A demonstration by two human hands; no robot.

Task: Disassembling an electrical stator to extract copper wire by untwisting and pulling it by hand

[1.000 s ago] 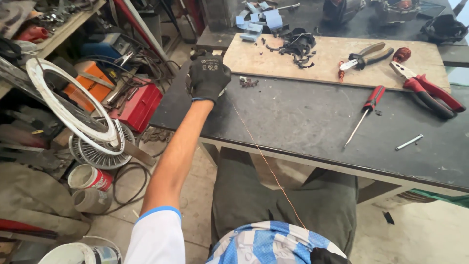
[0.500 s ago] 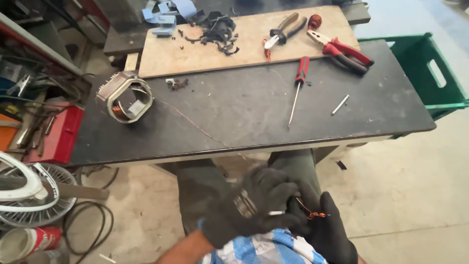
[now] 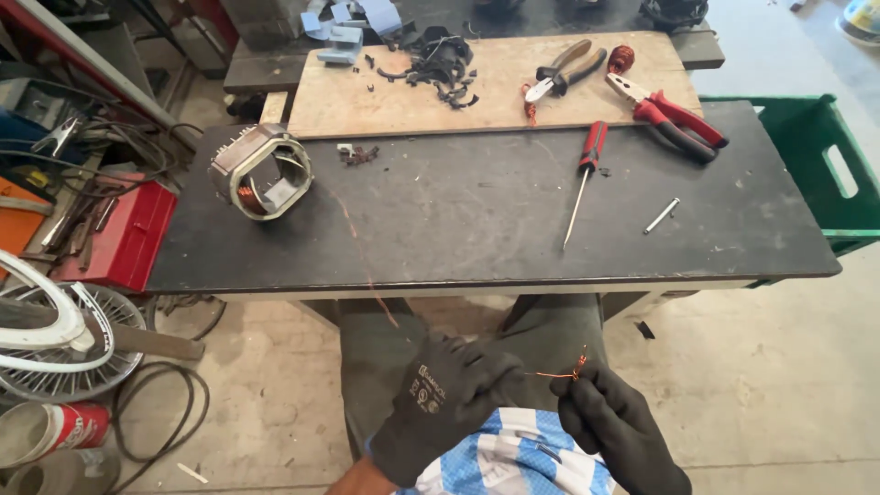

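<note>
Both my hands wear black gloves and are held low over my lap. My left hand (image 3: 449,403) pinches a thin copper wire (image 3: 550,374), and my right hand (image 3: 619,431) grips the wire's coiled end. The wire runs from my left hand up across the black table (image 3: 477,229) to a metal motor stator (image 3: 261,171) lying at the table's left end.
A red-handled screwdriver (image 3: 584,174), a small metal pin (image 3: 661,215), pliers (image 3: 568,69) and red cutters (image 3: 665,115) lie near a wooden board (image 3: 403,92). A red toolbox (image 3: 124,234) and fan guard (image 3: 64,339) are on the left, a green crate (image 3: 830,170) on the right.
A second ago my left hand reached out to the table's left end; it has come back to my lap. Both hands now hold the wire a little farther apart.
</note>
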